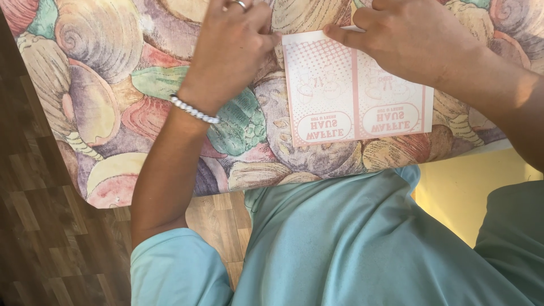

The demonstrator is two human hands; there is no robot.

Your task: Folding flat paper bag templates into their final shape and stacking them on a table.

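Both hands pinch the far edge of the pink-printed paper sheet lying flat on the shell-patterned cushion, left hand at its left corner, right hand further right; the soft surface could let a crease wander or the sheet slip.

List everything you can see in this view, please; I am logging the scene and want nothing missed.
paper sheet: one, white with pink print, flat on the cushion, far right of middle.
patterned cushion: one, pastel shell pattern, under the sheet.
wooden floor: brown planks, left.
yellow surface: one, lower right.
bead bracelet: one, white, left wrist.
ring: one, silver, left hand.
light blue clothing: on the person, foreground.
left hand: touching the sheet's left edge.
right hand: pressing the sheet's top.
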